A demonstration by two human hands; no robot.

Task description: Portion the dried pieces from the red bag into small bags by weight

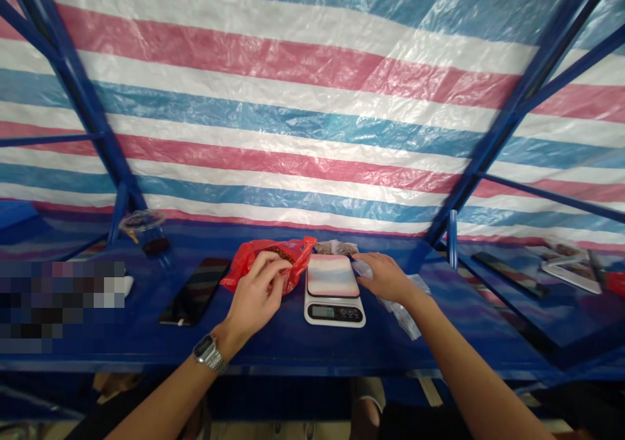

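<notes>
My left hand (261,290) is over the mouth of a red plastic bag (239,261). Its fingers are curled together, and whatever they pinch is hidden. Small brown grains (283,252) show inside the bag. Just right of it stands a white kitchen scale (333,277) with a bare top plate; its display is too small to read surely. At the scale's right edge, my right hand (385,277) has a small clear plastic bag (362,269) between fingers and thumb. More clear zip bags (407,319) lie under and beside my right wrist.
Filled small bags (336,247) lie behind the scale. A dark phone (195,291) lies left of the red bag, with a clear plastic cup (151,235) farther back. Blue metal posts (459,192) and a striped tarp (303,121) bound the blue table (293,352).
</notes>
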